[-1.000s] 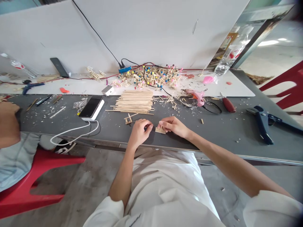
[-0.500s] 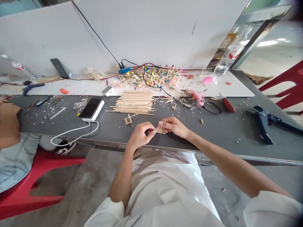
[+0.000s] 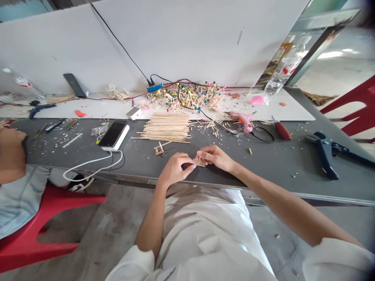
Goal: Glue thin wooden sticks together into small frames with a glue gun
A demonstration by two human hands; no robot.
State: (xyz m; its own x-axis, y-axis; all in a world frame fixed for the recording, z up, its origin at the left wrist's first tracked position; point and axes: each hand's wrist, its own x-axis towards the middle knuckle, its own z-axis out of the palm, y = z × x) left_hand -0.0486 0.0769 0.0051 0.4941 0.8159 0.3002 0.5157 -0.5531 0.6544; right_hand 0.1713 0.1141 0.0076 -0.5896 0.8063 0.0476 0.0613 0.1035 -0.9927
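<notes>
Between my two hands, just above the table's front edge, is a small piece made of short wooden sticks (image 3: 199, 162). My left hand (image 3: 177, 168) pinches its left end between thumb and fingers. From the other side my right hand (image 3: 215, 157) grips it with closed fingers, which hide part of it. A small wooden stick frame (image 3: 159, 149) lies on the table a little beyond my left hand. Farther back rests a row of long thin wooden sticks (image 3: 166, 127), laid side by side.
Behind the sticks spreads a heap of short sticks with coloured balls (image 3: 193, 95). A pink glue gun (image 3: 244, 121), a red-handled tool (image 3: 283, 130) and dark blue cutters (image 3: 324, 154) lie right. A phone on a white block (image 3: 114, 134) stands left, near another person's arm (image 3: 11, 154).
My left thumb and fingers have shifted slightly on the stick piece, and the gap between them looks a little different. My right hand stays almost still.
</notes>
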